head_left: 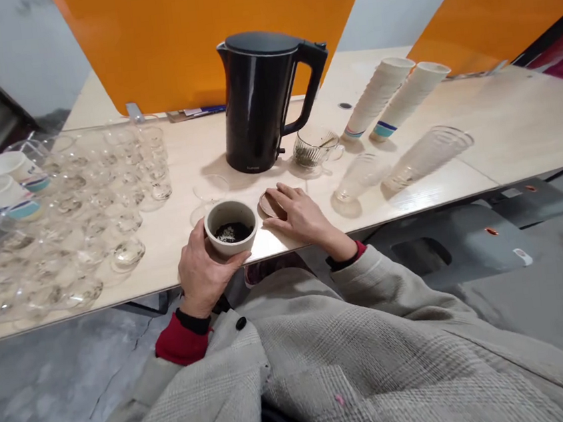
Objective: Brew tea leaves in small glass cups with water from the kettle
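Observation:
My left hand [201,268] is wrapped round a small cream ceramic cup [231,226] near the table's front edge; dark tea leaves with pale bits lie in its bottom. My right hand [299,214] rests on the table just right of the cup, fingers curled over a small round brownish lid [267,206] that peeks out at their left side. A black electric kettle [262,99] stands behind both hands, lid closed, handle to the right. A glass mug [311,147] sits beside the kettle's base.
Several small clear glass cups [113,188] crowd the table's left part, with two paper cups [7,183] at the far left. Stacks of paper cups [395,95] and clear plastic cups [421,156] lie on their sides at right. Orange dividers [182,33] stand behind.

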A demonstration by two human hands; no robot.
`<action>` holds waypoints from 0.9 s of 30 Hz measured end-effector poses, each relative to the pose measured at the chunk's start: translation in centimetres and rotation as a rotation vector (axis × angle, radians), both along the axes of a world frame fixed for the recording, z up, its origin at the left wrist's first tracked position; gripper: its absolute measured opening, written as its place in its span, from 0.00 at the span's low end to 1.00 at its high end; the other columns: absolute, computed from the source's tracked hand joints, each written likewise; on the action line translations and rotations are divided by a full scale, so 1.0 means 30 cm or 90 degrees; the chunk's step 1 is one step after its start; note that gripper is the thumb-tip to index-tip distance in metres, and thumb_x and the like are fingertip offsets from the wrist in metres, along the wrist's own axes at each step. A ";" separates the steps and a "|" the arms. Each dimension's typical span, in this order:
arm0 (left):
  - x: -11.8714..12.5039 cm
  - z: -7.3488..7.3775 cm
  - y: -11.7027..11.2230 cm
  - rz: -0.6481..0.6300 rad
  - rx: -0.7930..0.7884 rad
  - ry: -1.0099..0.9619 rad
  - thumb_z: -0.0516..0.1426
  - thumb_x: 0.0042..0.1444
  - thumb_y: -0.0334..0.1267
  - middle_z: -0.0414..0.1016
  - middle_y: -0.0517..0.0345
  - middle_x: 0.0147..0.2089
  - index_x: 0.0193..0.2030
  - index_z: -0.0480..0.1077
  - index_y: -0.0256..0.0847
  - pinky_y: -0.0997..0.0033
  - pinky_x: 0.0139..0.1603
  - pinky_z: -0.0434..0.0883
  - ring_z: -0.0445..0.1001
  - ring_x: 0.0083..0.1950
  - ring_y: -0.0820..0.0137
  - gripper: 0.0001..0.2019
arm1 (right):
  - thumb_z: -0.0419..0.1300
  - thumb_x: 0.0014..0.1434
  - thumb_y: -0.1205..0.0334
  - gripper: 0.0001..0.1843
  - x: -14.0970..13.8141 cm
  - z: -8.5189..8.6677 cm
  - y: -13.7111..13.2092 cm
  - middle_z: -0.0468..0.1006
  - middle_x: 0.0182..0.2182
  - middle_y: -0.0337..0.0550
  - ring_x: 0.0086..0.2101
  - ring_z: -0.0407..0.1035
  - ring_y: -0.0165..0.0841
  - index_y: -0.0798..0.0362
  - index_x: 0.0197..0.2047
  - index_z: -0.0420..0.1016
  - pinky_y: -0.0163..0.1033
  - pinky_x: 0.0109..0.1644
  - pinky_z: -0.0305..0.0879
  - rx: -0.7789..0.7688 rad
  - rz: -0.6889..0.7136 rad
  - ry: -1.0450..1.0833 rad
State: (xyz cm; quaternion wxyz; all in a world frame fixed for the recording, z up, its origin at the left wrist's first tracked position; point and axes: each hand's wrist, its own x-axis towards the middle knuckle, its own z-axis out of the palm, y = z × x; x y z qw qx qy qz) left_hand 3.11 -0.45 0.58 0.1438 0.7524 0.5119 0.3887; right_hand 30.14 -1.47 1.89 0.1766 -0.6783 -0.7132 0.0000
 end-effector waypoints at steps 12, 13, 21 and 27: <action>0.044 -0.011 -0.060 -0.069 0.083 0.001 0.73 0.51 0.62 0.80 0.40 0.65 0.72 0.62 0.41 0.53 0.59 0.80 0.83 0.61 0.49 0.49 | 0.57 0.71 0.37 0.36 -0.093 0.161 -0.105 0.71 0.67 0.53 0.67 0.66 0.51 0.40 0.76 0.64 0.64 0.72 0.65 0.192 0.135 0.242; 0.050 -0.011 -0.063 -0.070 0.085 -0.002 0.72 0.51 0.63 0.80 0.39 0.64 0.72 0.62 0.40 0.52 0.59 0.80 0.83 0.61 0.49 0.48 | 0.58 0.71 0.37 0.37 -0.118 0.186 -0.116 0.71 0.67 0.53 0.67 0.66 0.52 0.40 0.77 0.63 0.64 0.72 0.65 0.177 0.165 0.229; 0.066 -0.020 -0.064 -0.076 0.063 -0.025 0.67 0.56 0.67 0.80 0.39 0.65 0.72 0.62 0.40 0.50 0.60 0.79 0.82 0.62 0.49 0.46 | 0.52 0.69 0.27 0.45 -0.201 0.221 -0.119 0.70 0.64 0.61 0.61 0.65 0.56 0.51 0.75 0.67 0.67 0.68 0.64 0.118 0.221 0.050; 0.066 -0.023 -0.063 -0.081 0.047 -0.020 0.66 0.57 0.65 0.79 0.38 0.66 0.72 0.62 0.39 0.49 0.60 0.78 0.82 0.62 0.49 0.45 | 0.45 0.72 0.28 0.45 -0.231 0.254 -0.127 0.70 0.65 0.62 0.59 0.66 0.55 0.54 0.75 0.67 0.65 0.66 0.67 0.063 0.231 -0.024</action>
